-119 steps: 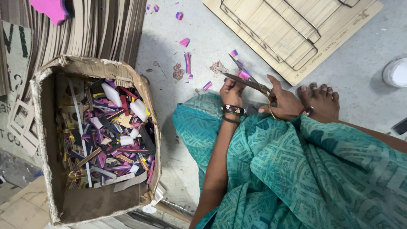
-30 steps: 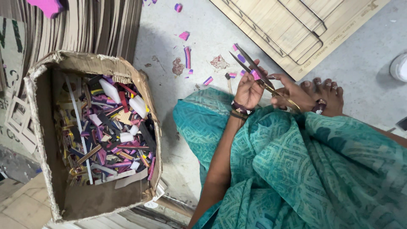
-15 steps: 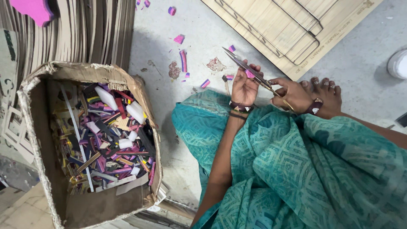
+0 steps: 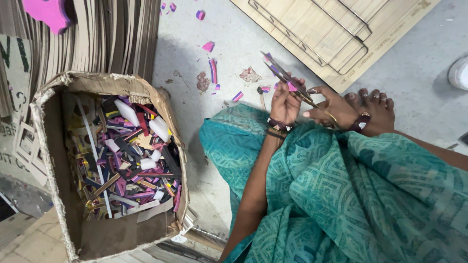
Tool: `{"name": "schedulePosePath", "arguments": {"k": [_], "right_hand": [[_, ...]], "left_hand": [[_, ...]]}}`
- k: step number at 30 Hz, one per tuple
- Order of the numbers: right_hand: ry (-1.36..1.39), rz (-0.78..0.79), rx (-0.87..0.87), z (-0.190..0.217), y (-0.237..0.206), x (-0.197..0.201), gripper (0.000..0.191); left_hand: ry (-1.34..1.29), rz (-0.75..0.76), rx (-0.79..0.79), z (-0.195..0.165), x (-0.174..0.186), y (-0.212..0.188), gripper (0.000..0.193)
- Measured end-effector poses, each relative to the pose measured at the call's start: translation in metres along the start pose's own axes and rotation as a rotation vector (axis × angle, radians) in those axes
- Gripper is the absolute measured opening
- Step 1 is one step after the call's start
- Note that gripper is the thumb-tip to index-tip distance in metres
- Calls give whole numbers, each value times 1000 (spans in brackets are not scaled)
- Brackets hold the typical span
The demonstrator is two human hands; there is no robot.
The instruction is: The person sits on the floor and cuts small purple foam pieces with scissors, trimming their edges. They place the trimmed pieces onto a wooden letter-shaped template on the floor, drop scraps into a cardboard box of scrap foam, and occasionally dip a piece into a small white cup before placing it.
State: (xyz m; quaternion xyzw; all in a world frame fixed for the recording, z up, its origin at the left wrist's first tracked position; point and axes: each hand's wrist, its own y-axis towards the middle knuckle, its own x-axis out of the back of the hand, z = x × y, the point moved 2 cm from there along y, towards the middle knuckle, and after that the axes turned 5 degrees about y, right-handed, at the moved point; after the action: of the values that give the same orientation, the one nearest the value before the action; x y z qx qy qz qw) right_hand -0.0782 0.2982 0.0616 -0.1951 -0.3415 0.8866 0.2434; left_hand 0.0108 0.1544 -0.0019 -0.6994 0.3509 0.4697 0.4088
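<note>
I sit on the floor in a teal patterned garment (image 4: 351, 195). My right hand (image 4: 327, 108) grips a pair of scissors (image 4: 287, 78) whose blades point up and to the left. My left hand (image 4: 284, 104), with dark bangles at the wrist, pinches a small pink foam piece (image 4: 291, 86) against the blades. My bare foot (image 4: 375, 104) rests just right of the right hand.
A torn cardboard box (image 4: 53, 160) full of several coloured strips and offcuts stands at the left. Stacked cardboard sheets (image 4: 112, 34) stand behind it. A wooden die board (image 4: 336, 34) lies at the top right. Pink scraps (image 4: 213, 70) litter the grey floor.
My left hand has risen from near my knee to the scissor blades with the pink piece. Over the last second both hands stay almost still; the view shifts slightly.
</note>
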Motion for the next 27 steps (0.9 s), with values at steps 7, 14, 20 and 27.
{"name": "schedulePosePath", "arguments": {"k": [7,14,20,27], "right_hand": [[-54,-16,31,-7,1,5,65],[-122,27,99,-8,-2,4,74],[-270,128,104,1,-9,7,88],[-97,89,276,10,-44,44,86]], "left_hand": [[-28,-13,-30,-4,0,2,39],[-33,-88,-47,-10,-1,7,36],[-178,-73,-75,-16,0,6,62],[65,-253,-266,-37,7,9,72]]}}
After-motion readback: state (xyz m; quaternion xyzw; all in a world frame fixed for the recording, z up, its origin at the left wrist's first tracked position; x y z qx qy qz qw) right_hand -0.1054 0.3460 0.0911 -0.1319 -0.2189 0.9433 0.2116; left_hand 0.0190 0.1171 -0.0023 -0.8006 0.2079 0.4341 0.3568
